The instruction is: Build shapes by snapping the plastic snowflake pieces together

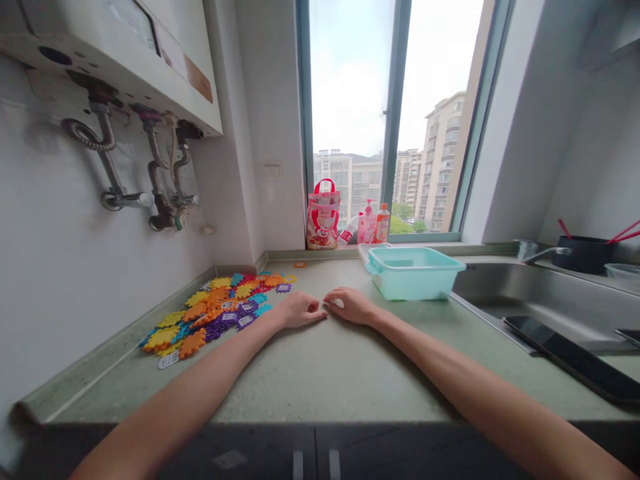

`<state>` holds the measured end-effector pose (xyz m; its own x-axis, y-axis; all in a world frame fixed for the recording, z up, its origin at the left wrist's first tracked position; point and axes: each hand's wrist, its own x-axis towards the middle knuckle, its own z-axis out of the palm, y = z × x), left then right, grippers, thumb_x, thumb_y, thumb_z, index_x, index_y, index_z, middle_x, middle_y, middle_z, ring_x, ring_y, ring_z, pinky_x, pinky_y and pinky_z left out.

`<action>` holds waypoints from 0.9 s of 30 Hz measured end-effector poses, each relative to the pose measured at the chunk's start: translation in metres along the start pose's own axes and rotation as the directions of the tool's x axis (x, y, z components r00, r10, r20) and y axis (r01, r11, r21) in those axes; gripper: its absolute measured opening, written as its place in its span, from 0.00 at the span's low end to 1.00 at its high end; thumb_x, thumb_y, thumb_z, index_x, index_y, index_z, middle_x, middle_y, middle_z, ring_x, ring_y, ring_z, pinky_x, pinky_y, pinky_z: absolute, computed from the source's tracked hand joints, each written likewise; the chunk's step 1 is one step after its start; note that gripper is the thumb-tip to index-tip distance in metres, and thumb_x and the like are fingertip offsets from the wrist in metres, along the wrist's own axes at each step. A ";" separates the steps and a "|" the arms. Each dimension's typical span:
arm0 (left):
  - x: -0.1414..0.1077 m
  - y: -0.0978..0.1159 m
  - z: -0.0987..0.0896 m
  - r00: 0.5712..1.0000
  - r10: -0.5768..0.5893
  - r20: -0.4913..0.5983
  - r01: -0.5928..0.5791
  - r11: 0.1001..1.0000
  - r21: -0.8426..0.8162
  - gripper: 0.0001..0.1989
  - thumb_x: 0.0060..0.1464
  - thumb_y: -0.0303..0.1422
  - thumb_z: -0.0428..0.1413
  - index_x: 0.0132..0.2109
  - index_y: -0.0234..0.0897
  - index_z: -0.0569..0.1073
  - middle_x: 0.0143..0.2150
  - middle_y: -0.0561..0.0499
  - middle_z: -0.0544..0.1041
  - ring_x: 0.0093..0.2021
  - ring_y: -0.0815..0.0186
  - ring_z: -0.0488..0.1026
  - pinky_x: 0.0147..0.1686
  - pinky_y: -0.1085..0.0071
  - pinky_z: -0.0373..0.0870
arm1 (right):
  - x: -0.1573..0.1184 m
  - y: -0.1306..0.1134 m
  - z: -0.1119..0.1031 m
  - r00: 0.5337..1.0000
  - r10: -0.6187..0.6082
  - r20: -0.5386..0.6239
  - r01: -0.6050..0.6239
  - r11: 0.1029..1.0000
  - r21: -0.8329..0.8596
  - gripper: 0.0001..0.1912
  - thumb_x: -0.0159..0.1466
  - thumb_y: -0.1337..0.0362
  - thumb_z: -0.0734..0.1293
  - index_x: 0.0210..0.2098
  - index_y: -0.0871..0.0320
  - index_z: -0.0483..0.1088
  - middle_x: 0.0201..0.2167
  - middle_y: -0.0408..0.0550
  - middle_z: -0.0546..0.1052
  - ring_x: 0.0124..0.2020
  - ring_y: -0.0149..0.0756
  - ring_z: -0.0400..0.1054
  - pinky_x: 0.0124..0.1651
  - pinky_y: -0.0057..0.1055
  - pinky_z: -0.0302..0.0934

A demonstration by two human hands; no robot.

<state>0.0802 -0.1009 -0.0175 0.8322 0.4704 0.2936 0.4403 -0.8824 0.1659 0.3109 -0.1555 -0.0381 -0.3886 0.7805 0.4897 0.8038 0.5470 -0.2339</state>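
My left hand (300,310) rests on the grey-green counter (320,373), its fingers curled in loosely and nothing visible in them. Close beside it, almost touching at the fingertips, is my right hand (351,305). Its fingers arch down to the counter, with a gap between thumb and fingers and no object showing there. Left of my left hand spreads a pile of gear-shaped plastic pieces (213,305) in orange, yellow, purple, blue and red. Some bear white printed marks. A pale turquoise plastic basin (417,277) stands beyond my right hand, to the right.
A steel sink (493,287) with a tap (547,252) lies at the right, and a black phone-like slab (570,357) rests by its edge. A pink bag (323,217) and bottles (369,223) line the windowsill. A water heater (125,60) hangs at upper left.
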 end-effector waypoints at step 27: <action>-0.036 -0.061 -0.078 0.945 -0.318 -0.073 0.313 0.820 0.480 0.18 0.65 0.45 0.51 0.39 0.44 0.83 0.37 0.45 0.84 0.38 0.57 0.79 0.39 0.67 0.67 | -0.005 -0.001 -0.004 0.970 0.222 -0.096 -0.242 0.910 -0.338 0.14 0.62 0.71 0.63 0.22 0.56 0.74 0.23 0.48 0.78 0.26 0.34 0.68 0.34 0.31 0.50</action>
<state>-0.0023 -0.0634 0.0351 0.6222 0.7257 0.2937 0.7828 -0.5805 -0.2240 0.3137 -0.1617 -0.0367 -0.1554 0.8497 0.5038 0.9772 0.2069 -0.0475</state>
